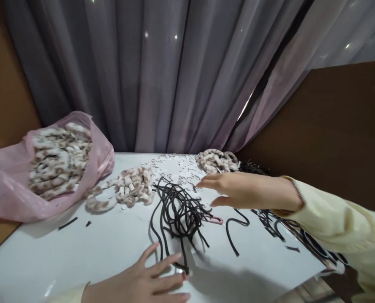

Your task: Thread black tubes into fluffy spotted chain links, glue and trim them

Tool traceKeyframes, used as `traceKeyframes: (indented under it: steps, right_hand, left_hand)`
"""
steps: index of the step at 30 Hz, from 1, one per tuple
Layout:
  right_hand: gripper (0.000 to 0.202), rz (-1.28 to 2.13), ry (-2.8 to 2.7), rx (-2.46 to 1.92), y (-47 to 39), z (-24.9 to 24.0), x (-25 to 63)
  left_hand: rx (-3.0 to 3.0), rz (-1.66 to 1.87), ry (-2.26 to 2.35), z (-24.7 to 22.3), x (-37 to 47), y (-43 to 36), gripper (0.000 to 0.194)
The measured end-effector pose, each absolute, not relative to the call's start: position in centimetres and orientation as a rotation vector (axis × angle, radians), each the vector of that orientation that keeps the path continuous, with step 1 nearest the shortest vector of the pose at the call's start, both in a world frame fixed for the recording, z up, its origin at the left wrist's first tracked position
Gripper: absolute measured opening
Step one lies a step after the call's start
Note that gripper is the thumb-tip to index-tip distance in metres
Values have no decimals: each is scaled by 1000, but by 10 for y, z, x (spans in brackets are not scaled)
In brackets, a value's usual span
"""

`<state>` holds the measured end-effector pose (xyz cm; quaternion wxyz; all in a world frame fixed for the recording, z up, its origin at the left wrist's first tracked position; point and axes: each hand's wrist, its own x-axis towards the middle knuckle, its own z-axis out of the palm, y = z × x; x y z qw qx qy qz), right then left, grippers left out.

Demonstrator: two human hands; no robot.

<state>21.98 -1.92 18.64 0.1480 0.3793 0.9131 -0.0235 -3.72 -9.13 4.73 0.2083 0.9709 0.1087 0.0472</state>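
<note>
A tangle of black cords (pixel 179 210) lies in the middle of the white table. My left hand (pixel 143 277) is at the front edge of the tangle with its fingers spread, near the loose cord ends; whether it touches them I cannot tell. Over the right side of the pile hovers my right hand (pixel 231 189), fingers stretched out, nothing visible in it. Below it, a pink looped object (pixel 215 219) sticks out from under the cords, its kind partly hidden. One separate black cord (pixel 233 235) curves on the table to the right.
A pink plastic bag (pixel 102 155) full of fluffy brown-and-white strips stands at left. More fluffy pieces (pixel 133 185) lie beside it, with another bundle (pixel 217 160) at the back. Small scraps (pixel 175 166) litter the rear. Short black cord pieces (pixel 266 221) lie at right.
</note>
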Motion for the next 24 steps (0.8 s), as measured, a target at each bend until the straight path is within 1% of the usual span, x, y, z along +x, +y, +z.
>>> traceKeyframes:
  steps: [3, 7, 8, 10, 13, 15, 17, 19, 21, 22, 23, 24]
  right_hand:
    - [44, -145, 2615, 1230, -36, 168, 264]
    - [42, -327, 2511, 1469, -46, 115, 304]
    - [44, -324, 2530, 1529, -48, 100, 309]
    - [40, -293, 2616, 1567, -49, 70, 311]
    - [37, -250, 2789, 1632, -53, 42, 309]
    - [36, -231, 2861, 1678, -58, 33, 309]
    - [32, -268, 2905, 1711, -66, 28, 312]
    - [26, -363, 2936, 1728, -76, 23, 316]
    - [27, -470, 2952, 1766, -84, 15, 319]
    - [30, -519, 2961, 1790, -88, 10, 320]
    - [31, -566, 2972, 1809, -90, 6, 319]
    - [28, -615, 2984, 1821, -92, 1, 317]
  left_hand:
    - [2733, 105, 330, 42, -40, -76, 55]
    - [2819, 177, 284, 30, -20, -39, 56]
    - [2841, 163, 265, 27, -9, -27, 56]
    - [2863, 122, 245, 22, 17, -1, 54]
    - [2818, 33, 440, 24, 58, 36, 55]
    - [2731, -81, 627, 38, 76, 52, 58]
    - [2544, -170, 813, 63, 80, 56, 57]
    - [2337, -202, 693, 94, 65, 50, 44]
    - [2201, -164, 487, 125, 29, 42, 36]
    - [2168, -169, 471, 138, 4, 40, 36]
    - [2161, -121, 552, 149, -24, 40, 41]
    - [2156, 20, 721, 158, -53, 42, 50]
